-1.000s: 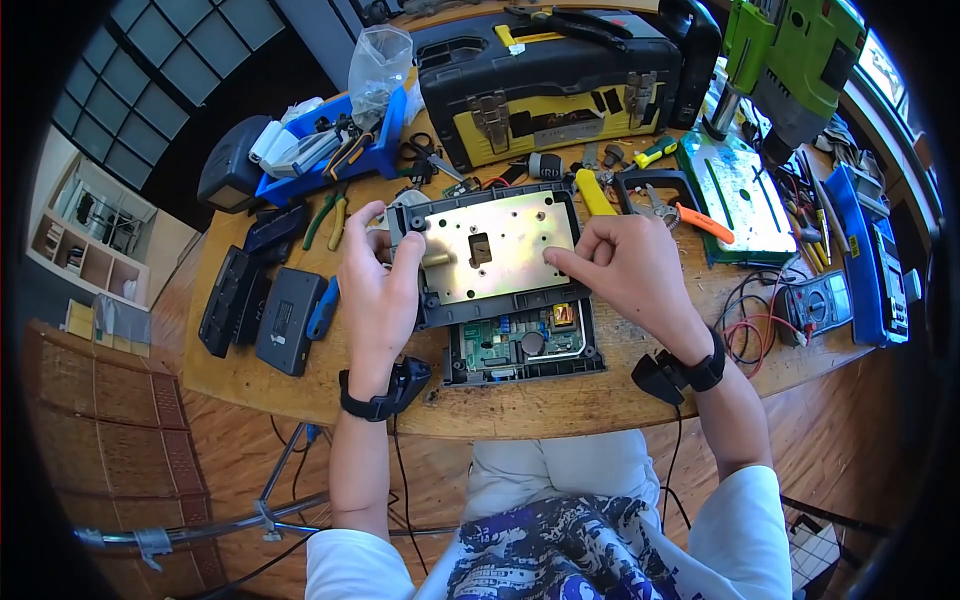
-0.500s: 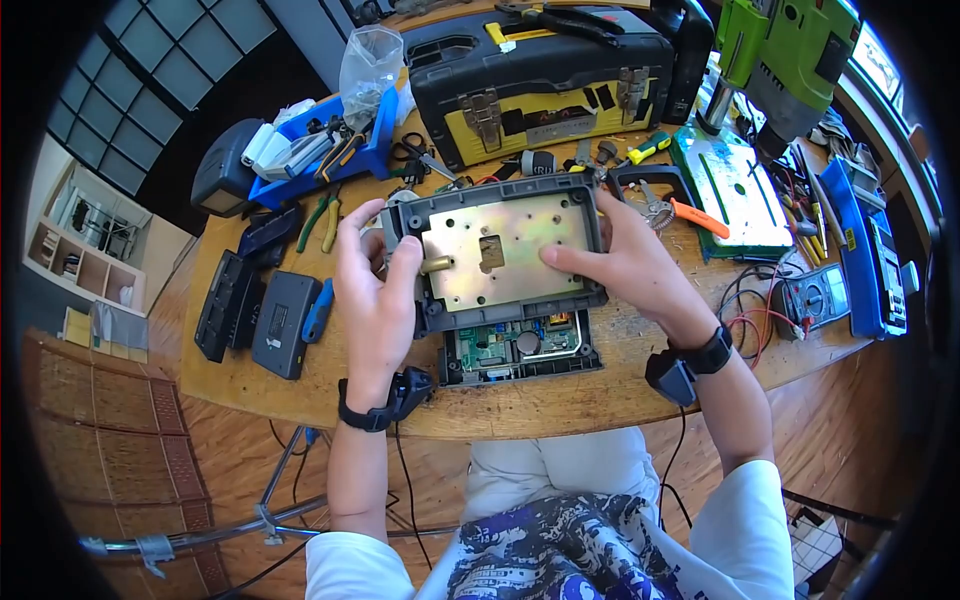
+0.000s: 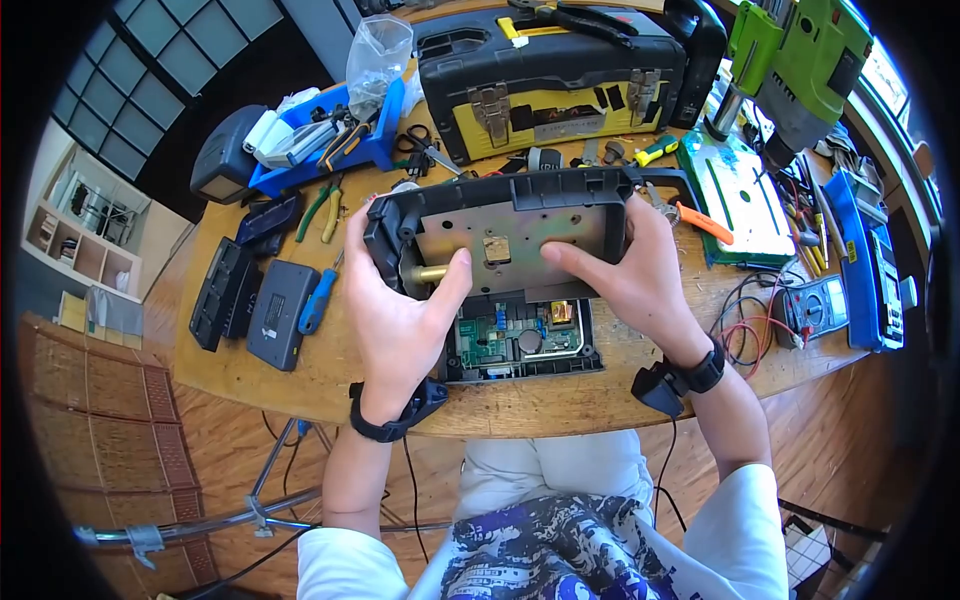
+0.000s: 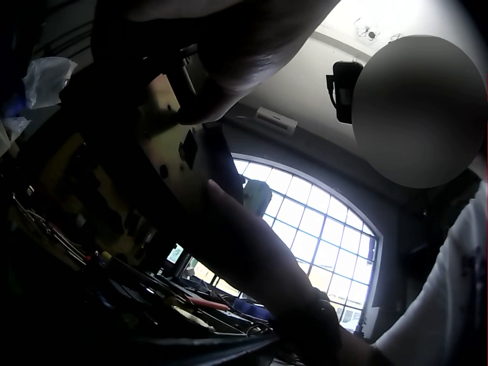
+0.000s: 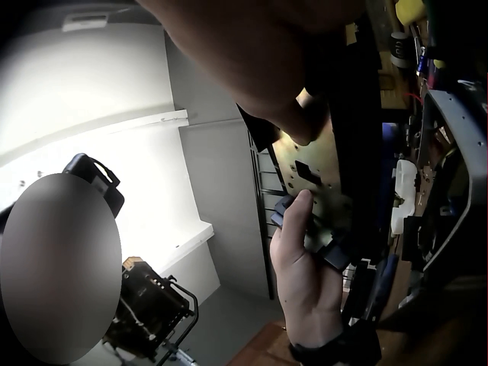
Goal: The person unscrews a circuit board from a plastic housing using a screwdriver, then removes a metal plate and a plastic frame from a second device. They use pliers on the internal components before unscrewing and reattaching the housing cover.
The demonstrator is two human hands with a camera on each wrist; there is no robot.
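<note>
Both hands hold a black plastic casing (image 3: 550, 190) with a brassy metal plate (image 3: 470, 235) inside it, tilted above the bench. My left hand (image 3: 395, 315) grips its left end, the thumb beside a short brass-coloured post (image 3: 430, 273). On the right end, my right hand (image 3: 645, 285) has its thumb over the plate and its fingers hidden behind the wall. In the right wrist view the left thumb lies near the plate (image 5: 324, 156). Beneath the casing sits an open lower shell with a green circuit board (image 3: 495, 345), its far part covered.
A black-and-yellow toolbox (image 3: 560, 115) stands behind. To the left lie a dark plastic box (image 3: 282, 315), a blue-handled tool (image 3: 318, 302), pliers (image 3: 325, 213) and a blue bin (image 3: 375, 150). At right are a drill stand (image 3: 735, 190), an orange-handled tool (image 3: 705, 224) and a multimeter (image 3: 815, 308).
My right hand has shifted from the plate's right side to grip the casing's right end. The casing has tilted, so its far wall shows more and the plate is seen at a flatter angle.
</note>
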